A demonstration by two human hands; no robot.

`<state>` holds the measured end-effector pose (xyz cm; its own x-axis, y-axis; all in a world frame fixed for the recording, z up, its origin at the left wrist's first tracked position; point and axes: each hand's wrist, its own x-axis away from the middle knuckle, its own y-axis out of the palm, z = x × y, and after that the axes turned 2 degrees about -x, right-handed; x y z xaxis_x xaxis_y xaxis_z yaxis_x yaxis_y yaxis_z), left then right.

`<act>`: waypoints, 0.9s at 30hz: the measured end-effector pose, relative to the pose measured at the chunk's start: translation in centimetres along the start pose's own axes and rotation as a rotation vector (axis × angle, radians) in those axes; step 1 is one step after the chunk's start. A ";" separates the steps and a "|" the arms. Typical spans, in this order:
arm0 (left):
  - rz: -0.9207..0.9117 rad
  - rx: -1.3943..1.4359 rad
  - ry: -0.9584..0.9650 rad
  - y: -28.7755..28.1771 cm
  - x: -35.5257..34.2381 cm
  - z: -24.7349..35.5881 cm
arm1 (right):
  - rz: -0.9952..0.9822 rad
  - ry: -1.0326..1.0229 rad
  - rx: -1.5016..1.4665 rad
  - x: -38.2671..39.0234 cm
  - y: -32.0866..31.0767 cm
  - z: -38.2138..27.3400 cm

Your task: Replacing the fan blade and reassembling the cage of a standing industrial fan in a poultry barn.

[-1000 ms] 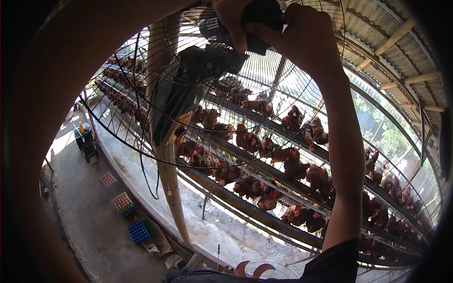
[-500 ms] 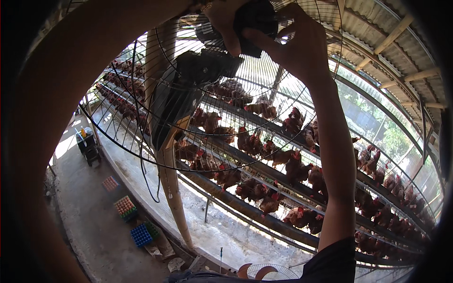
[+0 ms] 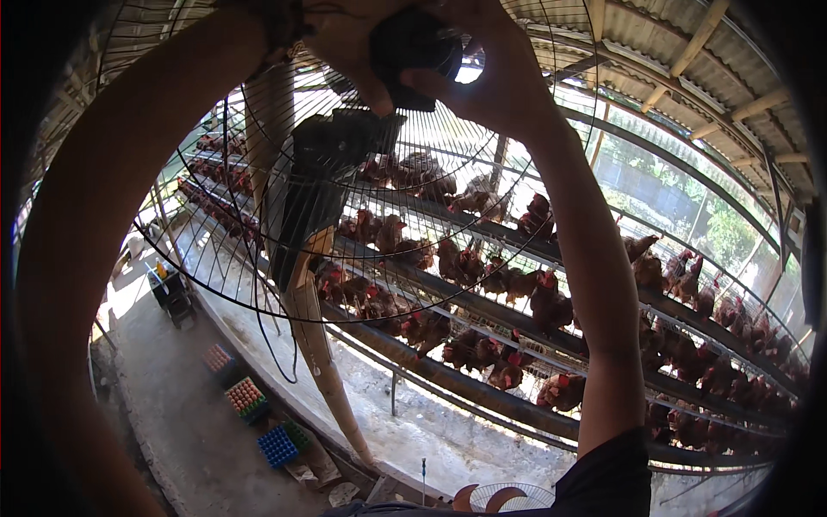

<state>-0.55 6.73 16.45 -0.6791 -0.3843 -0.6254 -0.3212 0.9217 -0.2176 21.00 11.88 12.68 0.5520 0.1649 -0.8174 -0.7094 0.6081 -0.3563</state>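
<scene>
Overhead, my left hand (image 3: 349,47) and my right hand (image 3: 487,82) grip a black plastic hub (image 3: 418,47) from either side, at the centre of a round wire fan guard (image 3: 207,271); some fingertips are hidden. Just below the hub, a black fan mount (image 3: 336,129) runs down to a black bracket (image 3: 293,224) on a wooden post (image 3: 323,379). A black cord (image 3: 284,375) dangles beside the post.
Caged brown hens stand behind feed troughs (image 3: 448,370). Below are a concrete aisle (image 3: 172,405), stacked egg trays (image 3: 245,401), blue trays (image 3: 276,444), a dark cart (image 3: 172,293) and a second fan (image 3: 508,500). Roof beams (image 3: 693,43) cross the upper right.
My hands and the hub have shifted left in the view, while the floor items sit slightly lower and further right. Both hands remain on the hub.
</scene>
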 end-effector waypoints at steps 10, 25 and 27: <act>0.087 0.050 -0.013 1.5 -0.6 -0.3 | 0.448 0.216 0.398 1.2 4.2 -1.3; 0.106 0.024 0.011 2.6 -0.9 -0.7 | 0.287 0.209 -0.081 2.5 1.5 -1.9; 0.127 0.002 0.012 3.2 -1.0 -0.8 | 0.231 0.154 -0.033 2.4 2.2 -0.7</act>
<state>-1.45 10.04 17.02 -0.7223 -0.2646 -0.6390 -0.2305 0.9632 -0.1383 20.41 13.06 9.63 0.3025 0.1745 -0.9370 -0.8241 0.5418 -0.1652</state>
